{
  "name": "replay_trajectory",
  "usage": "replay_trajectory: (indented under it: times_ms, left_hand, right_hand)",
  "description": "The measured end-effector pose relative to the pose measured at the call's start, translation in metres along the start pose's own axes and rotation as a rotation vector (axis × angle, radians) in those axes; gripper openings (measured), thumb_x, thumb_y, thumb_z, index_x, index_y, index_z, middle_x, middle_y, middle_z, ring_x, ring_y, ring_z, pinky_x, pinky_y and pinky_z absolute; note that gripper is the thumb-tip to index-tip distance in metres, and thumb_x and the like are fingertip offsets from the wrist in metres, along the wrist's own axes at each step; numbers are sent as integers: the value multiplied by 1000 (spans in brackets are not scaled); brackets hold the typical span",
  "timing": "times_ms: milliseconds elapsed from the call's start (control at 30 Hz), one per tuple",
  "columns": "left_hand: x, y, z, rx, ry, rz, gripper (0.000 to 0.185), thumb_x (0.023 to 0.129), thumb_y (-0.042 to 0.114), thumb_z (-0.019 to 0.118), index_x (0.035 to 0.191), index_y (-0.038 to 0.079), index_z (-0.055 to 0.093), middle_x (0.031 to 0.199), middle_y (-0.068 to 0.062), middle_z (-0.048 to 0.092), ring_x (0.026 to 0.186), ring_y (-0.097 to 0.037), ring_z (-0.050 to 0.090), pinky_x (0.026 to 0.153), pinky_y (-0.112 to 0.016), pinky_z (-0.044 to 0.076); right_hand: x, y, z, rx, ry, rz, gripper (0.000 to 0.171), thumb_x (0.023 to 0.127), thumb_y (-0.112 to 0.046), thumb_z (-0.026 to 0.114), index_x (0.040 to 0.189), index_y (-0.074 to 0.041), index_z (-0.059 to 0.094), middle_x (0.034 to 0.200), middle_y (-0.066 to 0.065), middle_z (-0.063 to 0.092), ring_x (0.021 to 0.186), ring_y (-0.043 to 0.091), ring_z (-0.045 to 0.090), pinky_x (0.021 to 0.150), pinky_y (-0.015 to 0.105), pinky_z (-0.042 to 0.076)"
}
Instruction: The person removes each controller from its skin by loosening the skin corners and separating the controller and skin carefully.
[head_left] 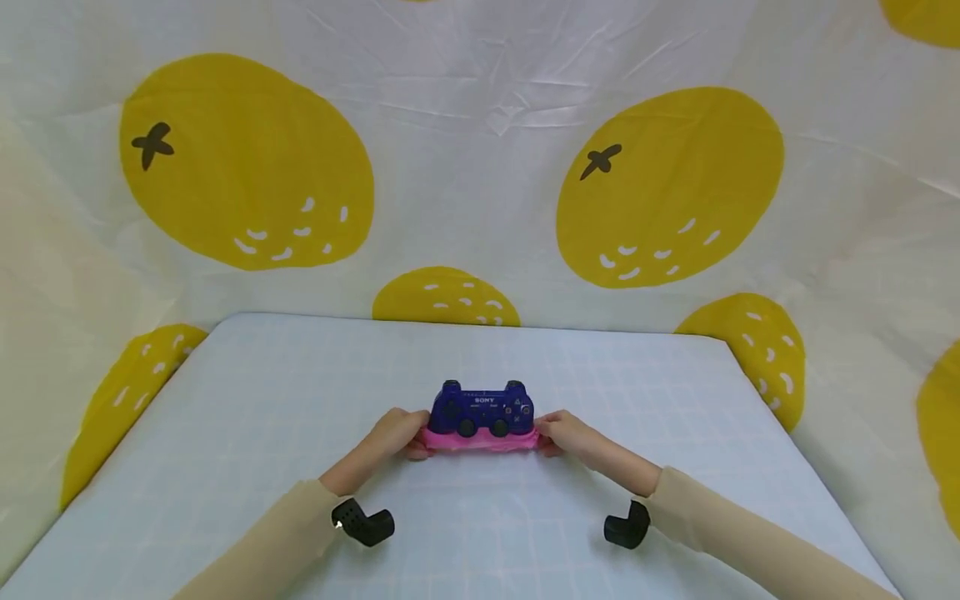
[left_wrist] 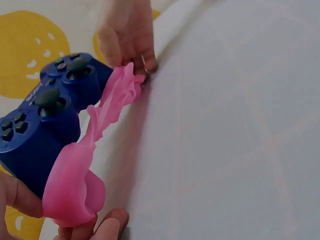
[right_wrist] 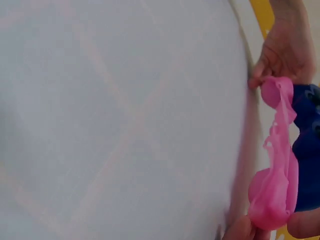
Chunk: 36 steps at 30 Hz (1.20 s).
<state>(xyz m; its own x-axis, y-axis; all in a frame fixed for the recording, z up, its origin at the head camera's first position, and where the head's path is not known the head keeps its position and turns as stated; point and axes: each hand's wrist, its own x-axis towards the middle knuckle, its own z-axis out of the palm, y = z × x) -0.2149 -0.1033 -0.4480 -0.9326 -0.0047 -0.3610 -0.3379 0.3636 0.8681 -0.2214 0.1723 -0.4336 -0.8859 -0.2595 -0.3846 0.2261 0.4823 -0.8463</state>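
Observation:
A dark blue Sony game controller [head_left: 483, 409] stands tilted up between the two hands, its buttons and sticks facing the head camera. A pink, rubbery controller cover [left_wrist: 71, 182] sits round the ends of its grips, bunched and wrinkled between them in both wrist views. My left hand [head_left: 401, 432] pinches the cover and the controller at the left grip. At the other end my right hand [head_left: 561, 432] holds the cover's right corner, thumb and fingers on either side of the grip. Most of the controller's upper body shows bare above the pink cover [right_wrist: 279, 170].
A table [head_left: 300, 367] under a pale blue checked cloth spreads beneath both arms. Behind it hangs a white curtain [head_left: 465, 200] printed with large yellow fruit. Each beige sleeve carries a black wrist camera [head_left: 365, 523].

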Motion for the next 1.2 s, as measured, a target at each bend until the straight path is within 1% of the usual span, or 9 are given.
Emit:
replay_trajectory:
  times_ms: [100,233,433,567,733,933,1000,1133,1200]
  left_hand:
    - [1,-2,3,-235,-85,-64,29,88,11,45,95,-13,59,63,-9,63,52,-15,66,53,-24,56]
    - [1,-4,3,-442,-106,-94,38,89,7,45,115,-21,49,71,-13,63,57,-19,69,61,-28,58]
    - [0,2,-1,-426,-26,-104,33,86,10,53,108,-14,59,69,-8,69,55,-13,67,56,-18,54]
    - [-2,5,-4,-444,-36,-121,31,86,11,54,106,-11,60,68,-7,69,57,-12,68,55,-16,53]
    - [-2,1,-10,-435,-99,-112,29,89,12,53,107,-9,61,75,-10,71,67,-16,70,63,-18,55]
    - [-7,-8,-15,-545,-199,-88,28,92,9,53,111,-11,57,79,-10,71,71,-18,71,66,-20,56]
    - [-11,-10,-15,-536,-229,-60,27,94,10,50,112,-10,55,86,-11,71,77,-19,71,72,-22,57]
    - [-12,-13,-11,-497,-209,-34,30,94,13,48,112,-10,55,93,-14,71,83,-20,71,81,-30,57]
    - [-10,-14,-8,-491,-172,-54,32,93,15,50,112,-9,57,93,-15,71,82,-21,71,81,-32,57]
  right_hand:
    - [0,0,-1,153,-30,34,24,99,-11,42,97,6,60,71,-3,53,67,6,52,66,21,52]
    - [0,0,-6,322,-79,70,31,99,-15,44,115,7,58,77,-1,62,72,8,59,72,22,55]
    - [-6,-3,-13,510,-134,103,45,100,-11,45,136,16,39,92,4,65,83,10,63,77,21,55]
    - [-9,-2,-16,610,-181,126,49,99,-6,47,140,17,32,98,7,68,91,12,65,85,25,55]
    - [-10,0,-13,640,-203,161,48,100,-6,46,140,16,32,98,8,67,91,13,66,87,27,54]
    - [-10,4,-6,659,-142,190,47,99,-5,45,139,16,33,99,11,65,89,16,66,87,29,55]
    - [-11,4,-4,663,-123,204,47,98,-5,46,138,16,35,100,12,65,89,16,65,88,29,55]
    - [-10,1,-1,661,-104,220,45,97,-5,49,135,17,38,97,11,65,87,16,65,86,27,55]
    - [-9,0,0,660,-89,226,44,97,-6,50,134,16,40,96,11,64,87,16,65,85,27,55]
